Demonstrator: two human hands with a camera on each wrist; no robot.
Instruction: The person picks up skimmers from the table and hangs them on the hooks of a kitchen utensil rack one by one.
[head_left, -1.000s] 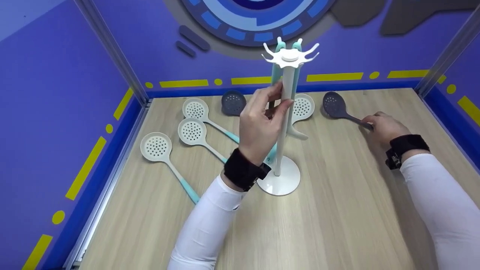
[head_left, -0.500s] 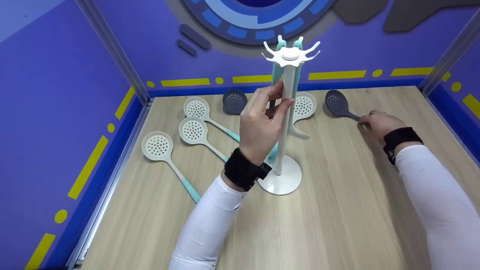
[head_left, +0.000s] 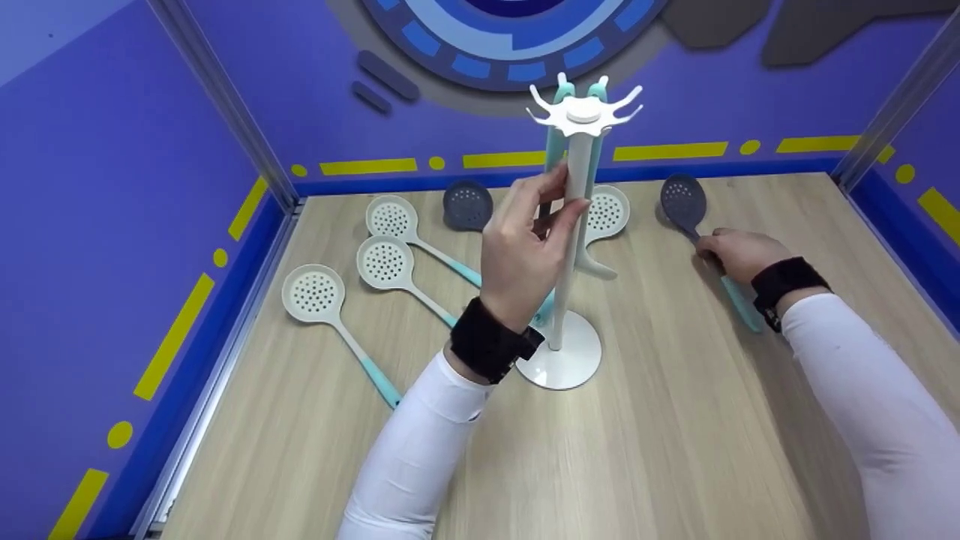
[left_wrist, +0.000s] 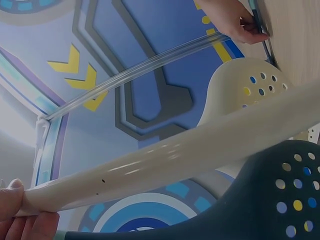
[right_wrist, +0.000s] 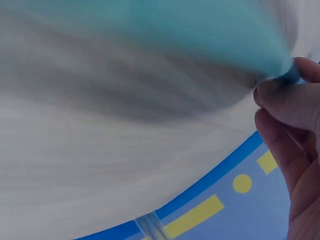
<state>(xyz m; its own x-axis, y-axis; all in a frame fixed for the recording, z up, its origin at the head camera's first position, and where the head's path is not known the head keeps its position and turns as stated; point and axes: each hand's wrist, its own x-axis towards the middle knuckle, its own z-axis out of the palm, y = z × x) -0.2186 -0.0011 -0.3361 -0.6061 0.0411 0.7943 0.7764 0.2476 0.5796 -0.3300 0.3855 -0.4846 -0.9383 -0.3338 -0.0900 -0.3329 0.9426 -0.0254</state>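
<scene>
My left hand pinches the pole of a white utensil stand between thumb and fingers; its round base rests on the table. Two teal handles hang from the stand's back hooks. In the left wrist view, a pale perforated head and a dark perforated head show beside the pole. At the right, my right hand pinches a dark skimmer where its stem meets the teal handle. The right wrist view shows that handle blurred and close.
Pale skimmers with teal handles lie left of the stand, partly behind my left arm. A dark perforated head is near the back wall. Another pale perforated head shows behind the pole. Printed panels enclose the table.
My right hand has moved left along the table, and the dark skimmer has swung so its head points more away from me; its teal handle now shows. My left hand stays on the pole.
</scene>
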